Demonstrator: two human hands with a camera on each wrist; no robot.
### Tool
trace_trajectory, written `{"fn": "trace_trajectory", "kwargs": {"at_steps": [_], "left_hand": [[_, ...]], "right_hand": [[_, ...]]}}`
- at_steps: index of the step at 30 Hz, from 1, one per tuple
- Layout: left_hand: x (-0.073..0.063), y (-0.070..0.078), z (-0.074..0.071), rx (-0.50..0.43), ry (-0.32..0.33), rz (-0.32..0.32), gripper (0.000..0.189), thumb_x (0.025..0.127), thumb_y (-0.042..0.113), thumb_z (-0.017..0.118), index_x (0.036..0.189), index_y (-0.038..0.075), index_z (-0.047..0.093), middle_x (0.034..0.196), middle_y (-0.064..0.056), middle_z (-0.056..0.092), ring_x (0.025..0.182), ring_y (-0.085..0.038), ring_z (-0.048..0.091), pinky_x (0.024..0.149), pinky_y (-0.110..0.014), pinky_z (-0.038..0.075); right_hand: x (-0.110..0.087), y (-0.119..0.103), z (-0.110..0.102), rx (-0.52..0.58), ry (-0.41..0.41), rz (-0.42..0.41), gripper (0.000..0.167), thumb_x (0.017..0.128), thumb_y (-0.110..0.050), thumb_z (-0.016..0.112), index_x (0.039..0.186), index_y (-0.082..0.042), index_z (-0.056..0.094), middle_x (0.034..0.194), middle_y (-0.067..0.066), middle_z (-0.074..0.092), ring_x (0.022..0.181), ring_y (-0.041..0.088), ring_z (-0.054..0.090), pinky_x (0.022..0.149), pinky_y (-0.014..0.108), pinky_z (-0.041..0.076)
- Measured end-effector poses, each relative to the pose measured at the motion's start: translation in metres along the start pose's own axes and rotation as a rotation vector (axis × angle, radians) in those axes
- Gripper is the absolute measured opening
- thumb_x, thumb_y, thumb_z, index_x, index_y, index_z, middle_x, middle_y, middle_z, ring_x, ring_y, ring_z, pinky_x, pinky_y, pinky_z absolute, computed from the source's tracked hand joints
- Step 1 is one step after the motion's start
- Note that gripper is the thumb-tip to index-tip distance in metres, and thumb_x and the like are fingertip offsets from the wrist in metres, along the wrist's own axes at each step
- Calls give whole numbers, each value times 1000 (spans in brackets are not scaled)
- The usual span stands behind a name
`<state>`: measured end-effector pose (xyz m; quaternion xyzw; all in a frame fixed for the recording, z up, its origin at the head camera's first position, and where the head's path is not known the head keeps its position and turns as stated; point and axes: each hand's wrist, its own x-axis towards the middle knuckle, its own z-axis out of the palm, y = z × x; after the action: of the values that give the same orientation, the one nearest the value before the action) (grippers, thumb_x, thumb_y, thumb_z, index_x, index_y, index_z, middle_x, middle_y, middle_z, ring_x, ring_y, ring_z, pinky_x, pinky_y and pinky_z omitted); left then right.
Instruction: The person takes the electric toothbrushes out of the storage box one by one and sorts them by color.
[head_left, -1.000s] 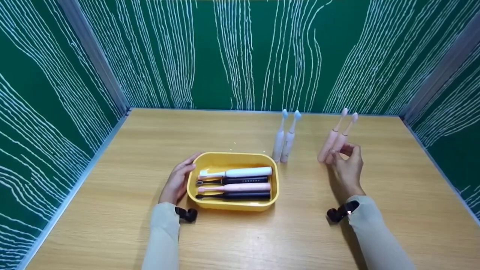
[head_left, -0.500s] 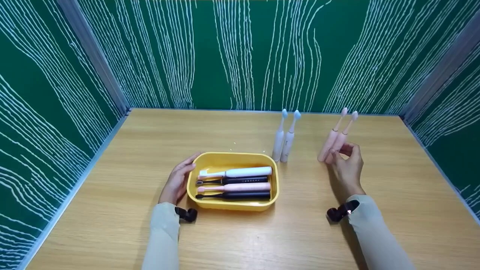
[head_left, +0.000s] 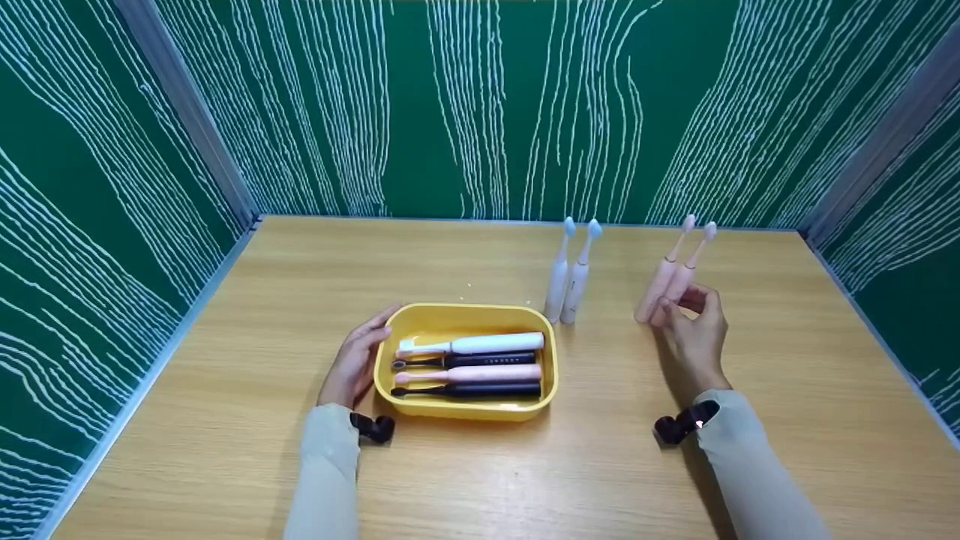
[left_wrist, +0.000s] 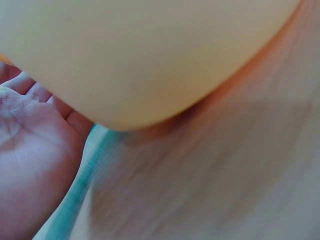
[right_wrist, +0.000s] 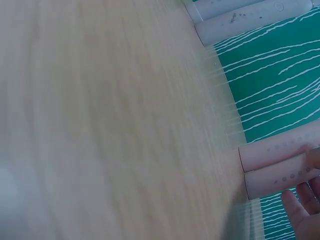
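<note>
In the head view my right hand (head_left: 697, 330) pinches the lower handle of a pink electric toothbrush (head_left: 680, 283). Close beside it, on its left, stands a second pink electric toothbrush (head_left: 657, 289); both look upright. My left hand (head_left: 355, 364) holds the left side of a yellow basket (head_left: 465, 412), its fingers round the far corner and its thumb near the rim. Inside lie a white toothbrush (head_left: 495, 343), a pink one (head_left: 495, 373) and two black ones (head_left: 495, 390). In the left wrist view the palm (left_wrist: 35, 145) shows, its fingertips hidden behind the basket wall.
Two pale toothbrushes with blue heads (head_left: 576, 292) stand upright between the basket and the pink pair. Green panels with white wavy lines (head_left: 465, 112) enclose the wooden table (head_left: 480, 480) at the back and sides. Small white specks (head_left: 469, 286) lie behind the basket.
</note>
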<state>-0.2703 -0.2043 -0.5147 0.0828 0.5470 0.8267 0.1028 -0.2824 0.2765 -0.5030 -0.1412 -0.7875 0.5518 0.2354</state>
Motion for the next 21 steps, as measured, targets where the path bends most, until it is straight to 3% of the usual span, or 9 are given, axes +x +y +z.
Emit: {"fn": "trace_trajectory", "kwargs": {"at_steps": [5,12,21], "left_hand": [[2,2,3,-3,31,-31,53,97,3,38,149,-3,29,156,-17,27,127,-14,47,106,-24,41],[1,3,5,-32,70,-54,50,98,2,36,148,-1,32,156,-14,31,127,-15,48,106,-23,42],[1,3,5,-26,63,-51,51,98,2,37,149,-2,29,157,-14,27,136,-21,39,113,-30,34]], "right_hand": [[1,1,1,-16,42,-62,43,88,-12,68,126,2,52,112,11,60,102,14,55,78,7,46],[1,-2,-1,19,15,7,48,90,-15,66,133,-3,48,121,9,57,111,14,53,88,12,48],[0,-10,-5,45,9,11,51,90,-18,66,135,-5,46,130,11,54,119,18,51,98,21,49]]}}
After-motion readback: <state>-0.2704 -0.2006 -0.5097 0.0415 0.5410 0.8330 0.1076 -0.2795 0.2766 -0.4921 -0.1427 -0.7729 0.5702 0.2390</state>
